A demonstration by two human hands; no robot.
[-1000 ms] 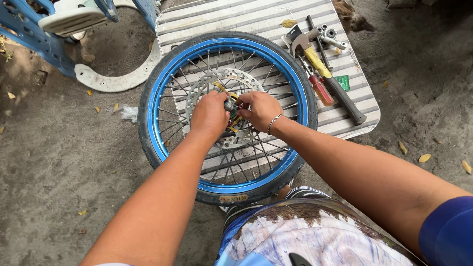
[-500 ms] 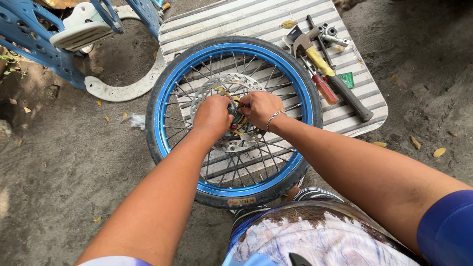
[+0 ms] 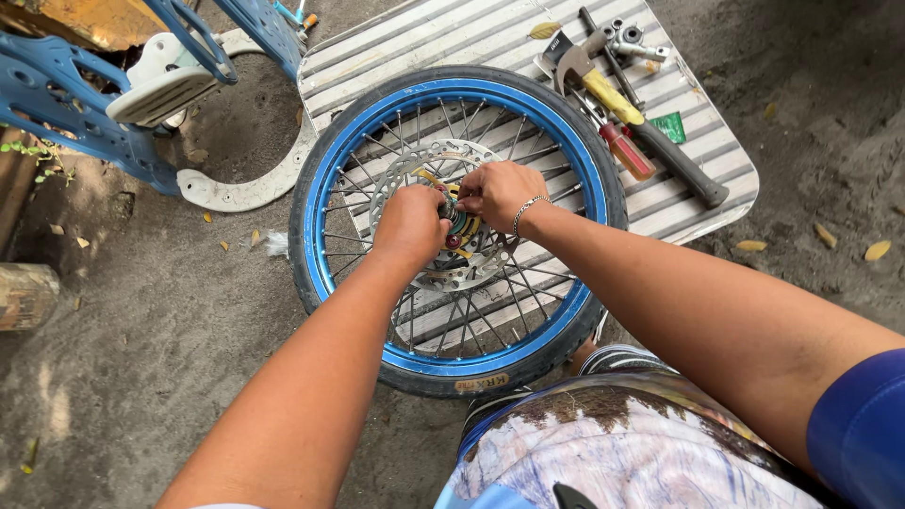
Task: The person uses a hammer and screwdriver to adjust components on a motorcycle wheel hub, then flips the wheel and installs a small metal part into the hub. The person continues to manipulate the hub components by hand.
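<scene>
At the centre of the frame, a spoked wheel (image 3: pixel 457 226) with a blue rim and black tyre lies flat, partly on a ribbed grey panel (image 3: pixel 424 42) and partly on the sandy ground (image 3: pixel 141 358), and both hands meet over its hub (image 3: pixel 456 224). The left hand (image 3: pixel 410 224) is curled over the left side of the hub, fingers bent down and closed around something there, though what exactly it pinches is hidden under the knuckles. The right hand (image 3: pixel 500 193) (a thin bracelet at its wrist) is closed narrowly on a small part at the hub's top; I cannot tell what the part is. The likeliest slip, in my judgement, is a small piece escaping the fingertips: it could fall through the spokes and vanish into the sand beneath. The wheel also overhangs the panel's edge at the lower left, so a hard push on the hub might rock it. The perforated brake disc (image 3: pixel 443 273) sits just under the fingers, and its edge could scrape a knuckle if a grip gives way suddenly. At upper right, a hammer (image 3: pixel 650 141), a red-handled screwdriver (image 3: pixel 627 151) and loose metal fittings (image 3: pixel 632 42) lie well apart from the hands, near the panel's edge.
</scene>
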